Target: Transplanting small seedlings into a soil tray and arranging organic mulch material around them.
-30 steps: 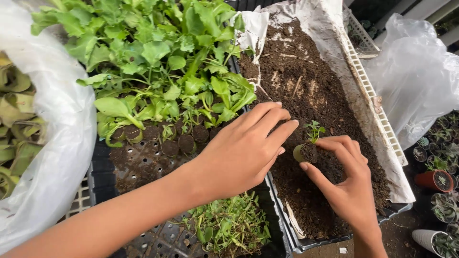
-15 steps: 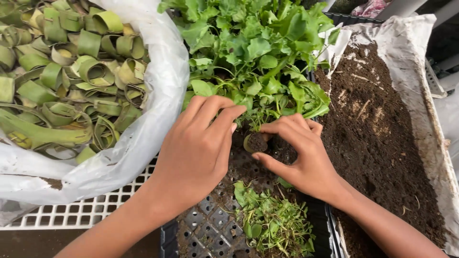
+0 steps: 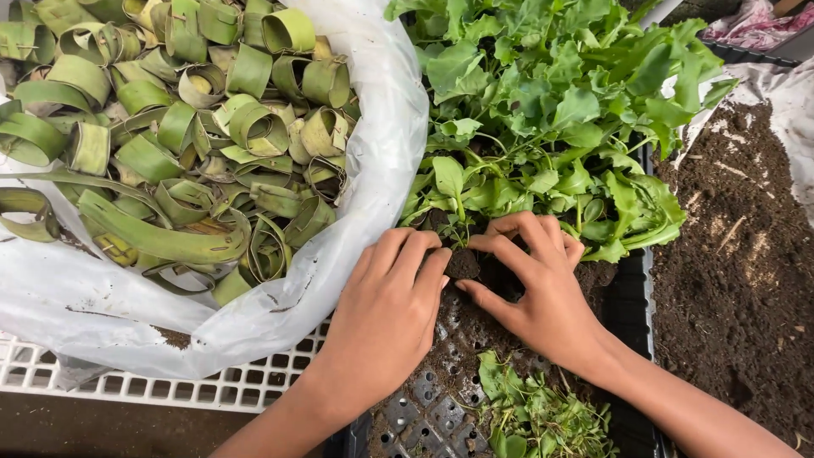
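- Right hand [image 3: 543, 293] pinched a small dark soil plug [image 3: 464, 265] over the black perforated plastic tray [image 3: 424, 416].
- Left hand [image 3: 386, 318] rested released, steadying.
- Risk: a tighter pinch could crumble the plug.

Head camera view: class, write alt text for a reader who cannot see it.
Two bare hands, left hand and right hand, press a small dark soil plug into a black perforated plastic seedling tray beside leafy green seedlings. A white plastic bag of curled green leaf strips lies left.
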